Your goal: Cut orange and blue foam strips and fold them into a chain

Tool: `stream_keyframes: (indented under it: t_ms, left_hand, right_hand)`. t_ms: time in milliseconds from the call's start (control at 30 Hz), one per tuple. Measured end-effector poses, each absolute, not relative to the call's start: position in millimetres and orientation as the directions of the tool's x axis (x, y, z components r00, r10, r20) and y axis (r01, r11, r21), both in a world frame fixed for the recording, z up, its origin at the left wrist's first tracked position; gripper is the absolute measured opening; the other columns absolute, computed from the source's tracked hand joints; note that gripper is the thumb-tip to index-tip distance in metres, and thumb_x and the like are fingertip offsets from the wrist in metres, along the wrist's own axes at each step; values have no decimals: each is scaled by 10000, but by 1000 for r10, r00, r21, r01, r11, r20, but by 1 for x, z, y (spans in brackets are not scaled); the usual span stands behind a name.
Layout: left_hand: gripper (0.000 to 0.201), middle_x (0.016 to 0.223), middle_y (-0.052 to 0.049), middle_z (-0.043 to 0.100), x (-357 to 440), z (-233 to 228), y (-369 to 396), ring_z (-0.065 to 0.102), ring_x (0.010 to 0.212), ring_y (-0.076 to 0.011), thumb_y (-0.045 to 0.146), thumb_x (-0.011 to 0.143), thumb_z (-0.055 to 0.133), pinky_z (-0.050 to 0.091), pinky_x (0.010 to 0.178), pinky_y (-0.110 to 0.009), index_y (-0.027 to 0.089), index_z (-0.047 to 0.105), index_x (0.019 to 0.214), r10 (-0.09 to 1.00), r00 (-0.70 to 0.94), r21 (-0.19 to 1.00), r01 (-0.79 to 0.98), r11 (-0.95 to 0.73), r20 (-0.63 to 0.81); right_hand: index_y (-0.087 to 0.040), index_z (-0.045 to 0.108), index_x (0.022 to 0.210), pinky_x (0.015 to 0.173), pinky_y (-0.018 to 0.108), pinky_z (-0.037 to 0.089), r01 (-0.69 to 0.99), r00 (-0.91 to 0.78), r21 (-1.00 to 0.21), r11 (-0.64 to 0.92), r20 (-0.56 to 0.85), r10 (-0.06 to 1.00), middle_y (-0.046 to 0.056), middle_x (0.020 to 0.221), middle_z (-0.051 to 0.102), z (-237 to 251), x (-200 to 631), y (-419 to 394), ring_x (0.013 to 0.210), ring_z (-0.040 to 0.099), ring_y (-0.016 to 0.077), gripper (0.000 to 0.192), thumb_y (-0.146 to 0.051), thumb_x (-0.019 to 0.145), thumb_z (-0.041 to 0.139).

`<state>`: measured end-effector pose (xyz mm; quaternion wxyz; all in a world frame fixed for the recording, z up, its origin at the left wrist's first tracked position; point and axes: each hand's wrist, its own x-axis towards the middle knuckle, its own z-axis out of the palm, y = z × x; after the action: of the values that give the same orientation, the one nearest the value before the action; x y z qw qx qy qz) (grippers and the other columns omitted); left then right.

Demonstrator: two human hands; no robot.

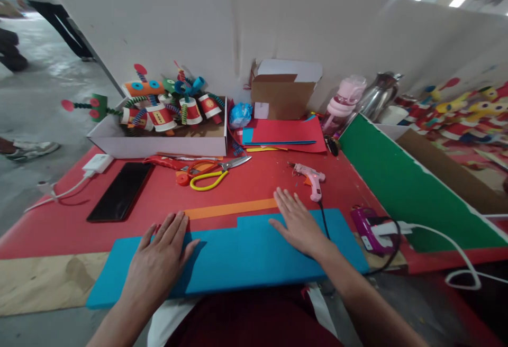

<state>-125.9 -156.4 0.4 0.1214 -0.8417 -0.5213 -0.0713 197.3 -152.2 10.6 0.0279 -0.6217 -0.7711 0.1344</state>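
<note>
Both hands lie flat, palm down, with each grip unclenched and its fingers stretched out: the left grip (159, 257) at lower left of centre, the right grip (299, 222) right of centre. Between them, in the middle of the frame, an orange strip (234, 209) runs across, its left end at the left fingertips and its right end at the right fingertips. Just below it a blue board (222, 259) with a stepped upper edge spans the bottom of the frame, under both hands; whether it is one piece or two, I cannot tell. Above the strip, on the red tabletop (262, 177), scissors (226, 166) with red and yellow handles lie left of centre and a pink glue gun (311, 177) lies right of centre, its black cord passing behind the right hand. At middle left is a black phone (121, 191) near a white charger (97, 163). Paper-cup figures (161, 118) sit in a shallow box (162, 147) at upper left. Red paper (283, 131) lies before a cardboard box (281, 96) at upper centre. At right stand a pink bottle (344, 98) and a green panel (408, 188), with a purple power block (367, 230) below.
</note>
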Motion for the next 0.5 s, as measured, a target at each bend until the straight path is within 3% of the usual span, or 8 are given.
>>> stream_keyframes:
  t_ms: [100, 200, 267, 333, 433, 500]
  left_hand:
    - [465, 1269, -199, 585, -123, 8, -150, 510, 1206, -349, 339, 934, 303, 363, 991, -532, 89, 586, 1205, 856, 466, -167, 884, -437, 225]
    - [389, 1288, -176, 575, -110, 16, -140, 507, 1207, -331, 231, 907, 368, 395, 975, -494, 114, 595, 1201, 829, 530, -166, 847, -505, 177]
    - [383, 1264, -167, 592, -98, 21, -133, 540, 1163, -303, 144, 883, 382, 439, 930, -447, 117, 592, 1201, 814, 568, -144, 821, -552, 121]
    - [401, 1191, -170, 628, -86, 26, -124, 585, 1076, -280, 47, 847, 367, 473, 867, -400, 102, 610, 1160, 817, 574, -127, 815, -566, 46]
    - [352, 1010, -173, 665, -74, 34, -114, 618, 923, -272, 2, 821, 362, 492, 770, -367, 86, 666, 979, 843, 536, -131, 833, -537, -50]
    - [306, 904, -162, 662, -72, 39, -109, 616, 869, -278, 15, 823, 380, 492, 724, -363, 92, 671, 878, 862, 501, -140, 851, -507, -77]
  right_hand:
    - [-113, 176, 1478, 1165, 475, 167, 973, -63, -227, 42, -86, 994, 130, 1532, 225, 17, 216, -158, 1428, 144, 259, 750, -606, 916, 229]
    - [-151, 79, 1492, 1158, 491, 187, 961, -9, -276, 33, 87, 996, 103, 1547, 186, 27, 218, -170, 1433, 119, 252, 675, -530, 948, 202]
    - [-202, 12, 1492, 1147, 493, 225, 943, -65, -313, 109, 147, 987, 74, 1552, 172, 31, 206, -180, 1430, 135, 246, 629, -477, 964, 216]
    - [-212, -2, 1489, 1145, 484, 242, 917, -198, -329, 226, 115, 973, 66, 1548, 187, 30, 189, -188, 1428, 147, 245, 620, -450, 969, 239]
    - [-182, 93, 1489, 1141, 430, 277, 857, -397, -352, 375, 10, 918, 83, 1529, 245, 21, 171, -193, 1417, 205, 224, 634, -487, 959, 261]
    - [-159, 196, 1476, 1143, 438, 271, 871, -388, -339, 354, -36, 921, 96, 1511, 294, 13, 171, -189, 1409, 232, 235, 650, -528, 946, 262]
